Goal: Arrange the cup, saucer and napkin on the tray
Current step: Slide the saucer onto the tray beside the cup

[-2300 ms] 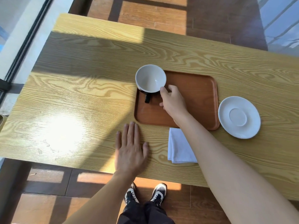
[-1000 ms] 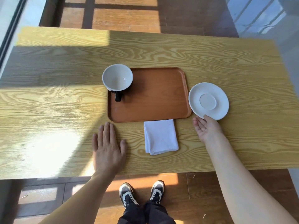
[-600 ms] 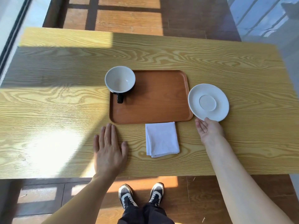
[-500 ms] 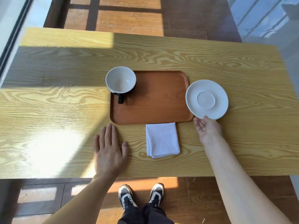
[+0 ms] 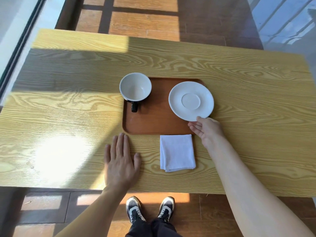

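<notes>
A brown tray [image 5: 153,122] lies in the middle of the wooden table [image 5: 248,82]. A cup [image 5: 135,87], white inside and black outside with a black handle, stands on the tray's far left corner. My right hand [image 5: 206,130] grips the near edge of a white saucer [image 5: 191,100] and holds it over the tray's right side. A folded white napkin [image 5: 177,152] lies on the table just in front of the tray. My left hand [image 5: 120,159] rests flat on the table, fingers apart, left of the napkin and near the tray's front left corner.
The table's near edge runs just behind my left wrist, and my shoes [image 5: 150,209] show on the wooden floor [image 5: 145,17] below. A window frame [image 5: 18,48] borders the table's left side.
My right hand took the saucer by its near rim, lifted it off the table right of the tray and carried it left over the tray. The left hand stayed flat.
</notes>
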